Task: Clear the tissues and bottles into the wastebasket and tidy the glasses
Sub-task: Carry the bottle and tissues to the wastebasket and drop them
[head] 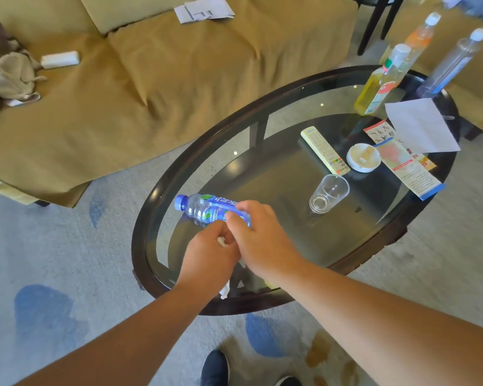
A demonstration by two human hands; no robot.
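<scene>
Near left of table [140,232]: waste gathered in one go, I judge.
Right hand [258,235]: fingers curled round lying bottle [204,208].
Left hand [209,254]: fingers closed, pinching crumpled tissue [221,241].
Glass [328,193]: upright, further right, untouched.

Over the near end of the oval glass worktop [138,246], the right hand [260,235] curls its fingers [236,215] over a blue-labelled bottle [204,208] that lies on its side with its cap pointing left. Just beside it, the left hand [209,257] grips a crumpled white tissue [221,241]. Farther along stand an upright clear glass [328,195], a pale remote [324,149], a white ashtray [363,157], leaflets [407,165], a white sheet [421,125] and three tall bottles [374,90] at the far end, with a tan sofa [179,79] behind.
</scene>
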